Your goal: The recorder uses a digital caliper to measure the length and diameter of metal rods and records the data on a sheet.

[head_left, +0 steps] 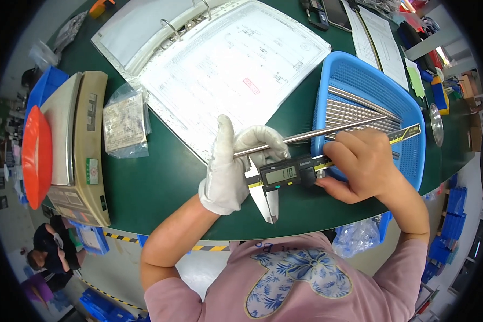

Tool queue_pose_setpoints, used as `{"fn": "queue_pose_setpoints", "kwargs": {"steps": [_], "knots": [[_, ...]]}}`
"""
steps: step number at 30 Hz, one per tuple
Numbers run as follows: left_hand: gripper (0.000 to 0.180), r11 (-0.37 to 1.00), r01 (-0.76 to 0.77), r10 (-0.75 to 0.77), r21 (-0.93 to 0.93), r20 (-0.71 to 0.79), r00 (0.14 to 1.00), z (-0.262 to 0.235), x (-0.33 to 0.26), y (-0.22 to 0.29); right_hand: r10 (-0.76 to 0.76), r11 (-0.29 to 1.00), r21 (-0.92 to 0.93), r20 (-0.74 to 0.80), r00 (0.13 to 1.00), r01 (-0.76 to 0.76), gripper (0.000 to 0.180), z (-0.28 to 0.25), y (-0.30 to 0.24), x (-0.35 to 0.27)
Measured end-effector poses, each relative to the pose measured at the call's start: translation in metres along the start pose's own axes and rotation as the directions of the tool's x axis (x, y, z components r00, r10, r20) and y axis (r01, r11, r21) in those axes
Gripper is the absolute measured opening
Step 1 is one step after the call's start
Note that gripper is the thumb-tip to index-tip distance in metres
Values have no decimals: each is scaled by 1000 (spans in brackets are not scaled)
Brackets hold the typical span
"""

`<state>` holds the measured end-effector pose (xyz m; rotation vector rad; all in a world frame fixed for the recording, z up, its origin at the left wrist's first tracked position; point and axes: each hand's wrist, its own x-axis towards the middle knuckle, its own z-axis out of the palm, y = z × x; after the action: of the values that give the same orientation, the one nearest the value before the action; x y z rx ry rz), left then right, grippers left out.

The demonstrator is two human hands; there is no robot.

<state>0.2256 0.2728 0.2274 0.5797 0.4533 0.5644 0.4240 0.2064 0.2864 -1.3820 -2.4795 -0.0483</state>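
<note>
My left hand (228, 166) wears a white glove, its fingers wrapped round one end of a long metal rod (316, 132). The rod slants up to the right, over the near rim of a blue plastic basket (420, 155). Bare, my right hand (362, 163) grips a digital caliper (284, 174) by its beam, the thumb near the small round roller. The caliper's lit display faces up. Its jaws sit just beside the gloved fingers; whether they touch the rod I cannot tell. Several similar metal rods (354, 114) lie in the basket.
An open ring binder (231, 70) with a printed drawing lies beyond my hands on the green table (188, 201). Left stand a weighing scale (80, 145), an orange tray (36, 155) and a bagged packet (125, 124). Papers (375, 43) lie far right. Another person (53, 247) is at lower left.
</note>
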Motion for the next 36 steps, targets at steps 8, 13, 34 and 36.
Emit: {"fn": "queue_pose_setpoints", "kwargs": {"steps": [8,13,34,36], "knots": [[67,995,-19,19,-93,-4,1000,1,0,-3,-41,997,-70,-99,994,34,43,-4,5,-8],[75,990,-56,44,-130,-96,994,-4,1,2,72,996,-34,-225,972,-82,38,-16,29,-24],[46,977,-208,210,-47,29,977,2,16,-7,615,786,226,-186,767,-575,46,16,49,-22],[46,983,-165,160,79,71,985,14,21,-12,601,785,316,-185,777,-532,46,17,48,-21]]}}
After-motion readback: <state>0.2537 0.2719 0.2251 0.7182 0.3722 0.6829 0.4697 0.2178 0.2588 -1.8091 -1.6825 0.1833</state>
